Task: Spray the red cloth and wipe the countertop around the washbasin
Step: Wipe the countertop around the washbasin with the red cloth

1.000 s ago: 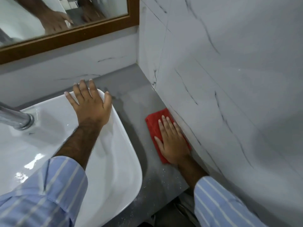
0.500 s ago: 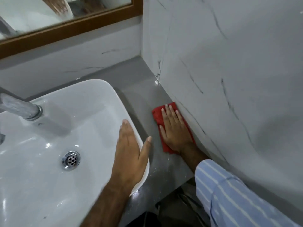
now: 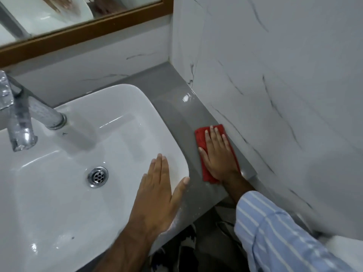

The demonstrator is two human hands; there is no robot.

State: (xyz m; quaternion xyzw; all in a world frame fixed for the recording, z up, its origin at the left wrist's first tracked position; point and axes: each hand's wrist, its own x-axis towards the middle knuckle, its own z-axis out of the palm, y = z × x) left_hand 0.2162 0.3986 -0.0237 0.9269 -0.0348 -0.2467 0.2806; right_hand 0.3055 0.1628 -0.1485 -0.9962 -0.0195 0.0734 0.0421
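cloth (image 3: 200, 135) lies lengthwise along wall under flat right hand (image 3: 219, 156).

Narrow grey worktop (image 3: 176, 107) strip runs between washbasin (image 3: 149, 107) rim and marble side wall (image 3: 275, 95). Right hand (image 3: 220, 156) on red cloth (image 3: 200, 134) fills strip's width. Strip bare toward back corner. Tap (image 3: 21, 118) overhangs basin at left.

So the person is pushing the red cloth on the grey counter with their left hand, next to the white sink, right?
Not quite. It is the right hand that presses flat on the red cloth, on the grey counter next to the white sink. The left hand rests open over the sink's rim. The head view shows this.
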